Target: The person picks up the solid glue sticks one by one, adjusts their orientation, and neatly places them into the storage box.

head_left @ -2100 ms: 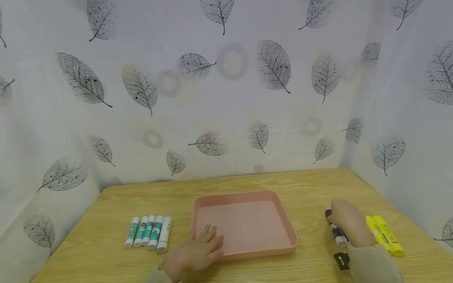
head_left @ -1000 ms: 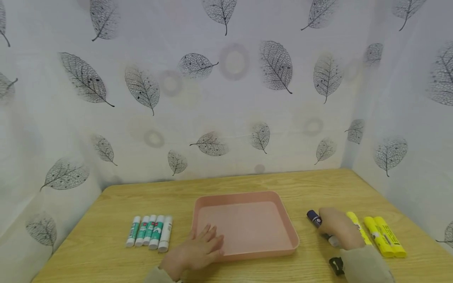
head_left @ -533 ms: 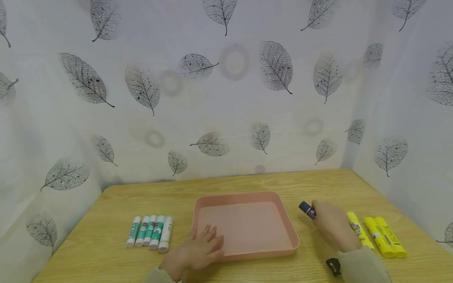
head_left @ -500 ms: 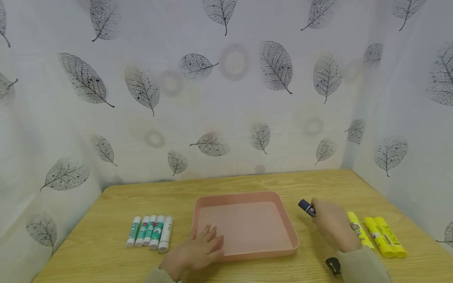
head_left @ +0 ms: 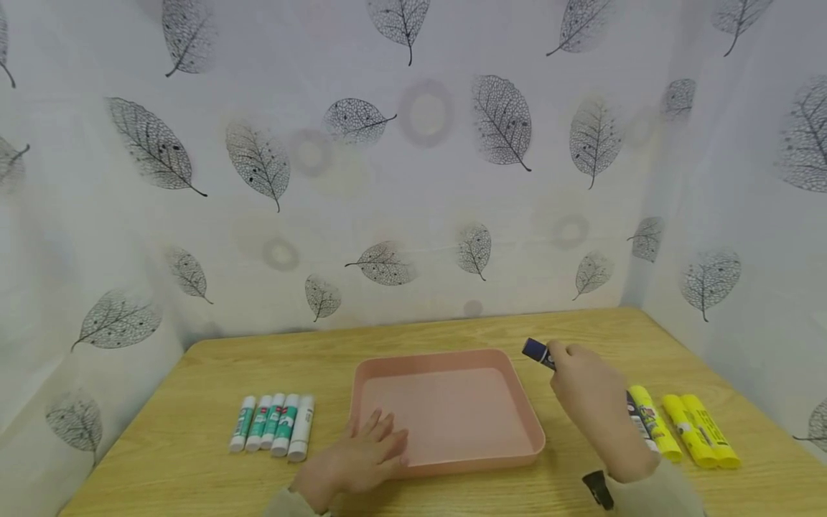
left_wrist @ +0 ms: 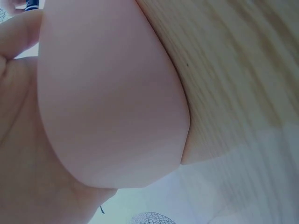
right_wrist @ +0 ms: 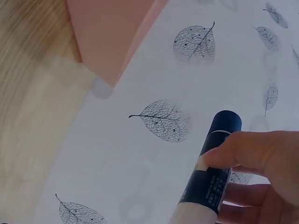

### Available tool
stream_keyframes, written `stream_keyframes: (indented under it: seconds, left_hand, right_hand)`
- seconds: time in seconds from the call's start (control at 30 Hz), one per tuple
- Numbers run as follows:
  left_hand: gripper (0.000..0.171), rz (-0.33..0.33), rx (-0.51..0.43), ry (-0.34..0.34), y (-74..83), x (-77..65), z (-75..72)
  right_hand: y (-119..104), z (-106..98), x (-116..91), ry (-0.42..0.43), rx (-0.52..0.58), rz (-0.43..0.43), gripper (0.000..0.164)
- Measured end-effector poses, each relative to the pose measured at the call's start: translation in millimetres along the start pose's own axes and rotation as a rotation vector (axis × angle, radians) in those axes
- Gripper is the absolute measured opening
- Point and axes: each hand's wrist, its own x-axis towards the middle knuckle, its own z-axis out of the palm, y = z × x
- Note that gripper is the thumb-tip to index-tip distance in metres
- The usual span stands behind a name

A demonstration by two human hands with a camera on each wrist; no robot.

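Observation:
My right hand (head_left: 591,395) holds a dark blue glue stick (head_left: 538,352) in the air, to the right of the pink tray (head_left: 478,465) near its far corner. In the right wrist view the thumb and fingers grip the middle of the glue stick (right_wrist: 212,184), its dark cap pointing away from the hand. My left hand (head_left: 362,456) rests on the tray's near left corner, fingers spread and fairly straight over the rim. The left wrist view shows the palm (left_wrist: 18,126) against the tray's outer wall (left_wrist: 112,102).
Several green-and-white glue sticks (head_left: 284,425) lie in a row left of the tray. To the right lie yellow glue sticks (head_left: 655,424), with another dark one (head_left: 639,420) beside them, partly hidden by my right forearm. A leaf-patterned curtain (head_left: 413,179) surrounds the wooden table (head_left: 439,337).
My right hand has taken a dark blue glue stick from beside the yellow ones, lifted it and carried it left towards the tray. The left hand stays in place.

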Motion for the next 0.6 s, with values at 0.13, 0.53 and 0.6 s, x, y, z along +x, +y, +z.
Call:
stream_keyframes:
  seconds: [0.13, 0.53, 0.6]
  left_hand:
    - [0.055, -0.011, -0.008, -0.006, 0.2, -2.0, -1.3]
    - [0.056, -0.015, -0.02, -0.015, -2.7, -1.5, 0.2]
    - [0.056, -0.013, -0.016, -0.013, -2.1, -0.7, -0.3]
  right_hand:
    - [-9, -4, -1, 0.089, -0.013, -0.059, 0.031]
    - [-16, 16, 0, 0.072, -0.019, -0.119, 0.035]
    - [-19, 16, 1, 0.039, 0.017, -0.128, 0.037]
